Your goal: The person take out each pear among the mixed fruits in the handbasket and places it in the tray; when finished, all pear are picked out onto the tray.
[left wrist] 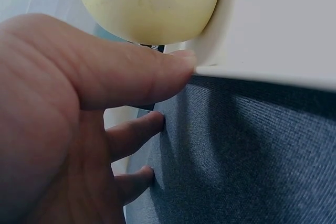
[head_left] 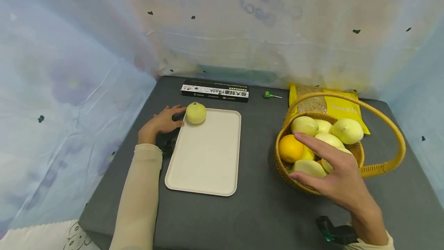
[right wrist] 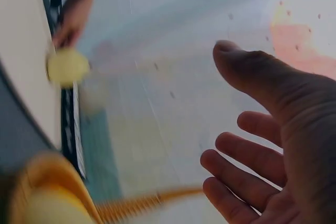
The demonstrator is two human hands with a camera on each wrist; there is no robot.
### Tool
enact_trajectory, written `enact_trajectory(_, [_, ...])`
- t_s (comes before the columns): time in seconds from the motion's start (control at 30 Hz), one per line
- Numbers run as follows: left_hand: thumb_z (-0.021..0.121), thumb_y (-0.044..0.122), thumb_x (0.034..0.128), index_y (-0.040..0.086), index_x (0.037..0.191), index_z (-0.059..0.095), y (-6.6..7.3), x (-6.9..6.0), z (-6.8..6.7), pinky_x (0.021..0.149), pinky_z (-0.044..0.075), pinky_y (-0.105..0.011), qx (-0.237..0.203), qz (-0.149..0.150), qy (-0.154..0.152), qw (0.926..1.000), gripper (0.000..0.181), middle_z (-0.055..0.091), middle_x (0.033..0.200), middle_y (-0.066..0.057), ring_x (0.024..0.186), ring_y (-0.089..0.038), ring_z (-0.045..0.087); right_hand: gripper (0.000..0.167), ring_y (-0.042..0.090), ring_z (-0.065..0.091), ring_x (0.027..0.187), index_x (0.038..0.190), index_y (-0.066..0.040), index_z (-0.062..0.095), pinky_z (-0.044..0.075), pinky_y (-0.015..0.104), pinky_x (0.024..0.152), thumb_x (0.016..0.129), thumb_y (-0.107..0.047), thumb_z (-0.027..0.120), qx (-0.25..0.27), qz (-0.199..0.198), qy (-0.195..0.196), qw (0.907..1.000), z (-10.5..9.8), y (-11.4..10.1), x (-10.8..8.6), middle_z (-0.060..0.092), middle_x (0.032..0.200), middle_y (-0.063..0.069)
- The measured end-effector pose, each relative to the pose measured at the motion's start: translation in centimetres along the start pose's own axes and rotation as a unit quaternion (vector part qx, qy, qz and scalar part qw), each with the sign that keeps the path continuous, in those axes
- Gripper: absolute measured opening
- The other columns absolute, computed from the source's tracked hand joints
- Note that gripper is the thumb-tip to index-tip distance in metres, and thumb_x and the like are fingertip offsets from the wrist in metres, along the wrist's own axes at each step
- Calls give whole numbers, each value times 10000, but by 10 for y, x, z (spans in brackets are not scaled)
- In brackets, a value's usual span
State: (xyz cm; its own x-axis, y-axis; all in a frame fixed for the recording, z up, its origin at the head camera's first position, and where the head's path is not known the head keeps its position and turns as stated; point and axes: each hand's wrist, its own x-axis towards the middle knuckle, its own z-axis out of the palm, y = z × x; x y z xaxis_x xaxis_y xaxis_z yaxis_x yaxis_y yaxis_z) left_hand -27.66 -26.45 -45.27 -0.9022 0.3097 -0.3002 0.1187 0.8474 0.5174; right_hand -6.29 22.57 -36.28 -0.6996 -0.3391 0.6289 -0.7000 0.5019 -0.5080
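Pale yellow fruit [head_left: 196, 113], stem end up, in the far left corner of a white tray [head_left: 208, 157], just beside the fingers of the left hand [head_left: 164, 122]. Left thumb [left wrist: 157, 74] lies at the tray's rim; thumb and fingers stand apart, nothing clamped between them. Whether the index finger touches the fruit, cannot tell. Two other fingertips show below the thumb in the left wrist view, over dark cloth.

Right hand [head_left: 338, 171] hangs above the near right part of a wicker basket [head_left: 279, 162], thumb and fingers well apart, gripping nothing. Right wrist view: fingers slightly bent.

Basket stands to the right of the tray, well apart from it, its arched handle [head_left: 401, 146] slanting out to the right. Heaped inside: several more pale fruits [head_left: 347, 130], plus an orange-coloured fruit [head_left: 290, 148] at the left side.

Farther out: yellow bag [head_left: 343, 107] lies just behind the basket. Black and white box [head_left: 215, 91], printed PASTA, lies beyond the tray's far edge. Between box and bag, a lollipop [head_left: 267, 95], green-headed, stick to the right. Dark grey tabletop [head_left: 260, 165] under everything; patterned sheet [head_left: 222, 30] hangs behind.
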Motion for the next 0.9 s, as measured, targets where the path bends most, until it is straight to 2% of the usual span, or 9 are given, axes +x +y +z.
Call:
enact_trajectory(0.1, [627,278,1116,199,1749,324,-1,1,1,1174,-42,-932,14,-4,4,10000,706,132,1840,-199,1672,-569,-23,817,-52,673,1259,1449,-19,712,552,86,886,860,-549,915,-507,321,56,9982,-26,-1,-14,736,1455,91])
enact_trajectory(0.2, [628,284,1115,208,1750,324,-1,2,2,1178,-41,-929,12,2,5,10000,709,134,1843,-186,1678,-556,-18,845,-121,626,1281,1488,-91,701,522,51,907,788,-461,996,-1051,709,-63,9919,-46,-1,-27,708,1499,6])
enact_trajectory(0.3, [625,286,1117,201,1750,322,-1,1,1,1173,-45,-931,-28,26,-14,10000,707,128,1843,-188,1676,-559,-26,920,-187,496,1401,1515,-178,690,376,3,1094,705,-433,1044,-1603,984,-201,9820,-60,1,-38,680,1511,-61])
enact_trajectory(0.43, [625,299,1119,193,1748,326,-1,0,0,1170,-48,-933,-77,31,-21,10000,704,127,1842,-191,1674,-562,-33,948,-274,357,1412,1512,-199,692,242,-53,1106,721,-650,955,-2143,1044,-226,9709,-70,8,-48,722,1470,89])
enact_trajectory(0.5, [630,308,1117,194,1747,331,-1,-1,0,1170,-45,-934,-64,23,-14,10000,707,133,1842,-191,1674,-562,-29,968,-172,445,1452,1523,-199,681,205,-66,1091,724,-681,936,-2367,1111,-287,9648,-73,12,-52,725,1448,166])
enact_trajectory(0.6, [632,308,1115,194,1747,331,-1,0,0,1168,-46,-936,-52,18,-16,10000,709,134,1842,-189,1674,-562,-31,984,212,648,1409,1547,-183,652,498,248,1142,709,-557,1007,-2647,1289,-516,9543,-75,14,-55,705,1445,224])
enact_trajectory(0.7, [629,302,1114,191,1748,326,-1,0,0,1165,-49,-937,-35,22,-16,10000,712,130,1842,-188,1673,-564,-35,1037,532,662,1198,1574,-161,616,552,601,910,659,-356,1063,-2817,1514,-823,9439,-74,16,-56,673,1475,252])
enact_trajectory(0.73, [628,298,1113,190,1748,325,-2,1,0,1166,-50,-936,-33,24,-12,10000,712,129,1843,-187,1674,-562,-36,1043,541,653,1225,1578,-150,607,517,657,827,655,-315,1064,-2829,1587,-912,9415,-74,18,-55,663,1482,260])
enact_trajectory(0.9, [628,293,1112,192,1749,325,-2,1,1,1171,-52,-932,-30,26,13,10000,712,131,1844,-181,1676,-556,-35,1013,572,598,1304,1585,-95,572,514,710,849,697,-212,1045,-2741,1888,-1262,9345,-68,27,-56,626,1500,286])
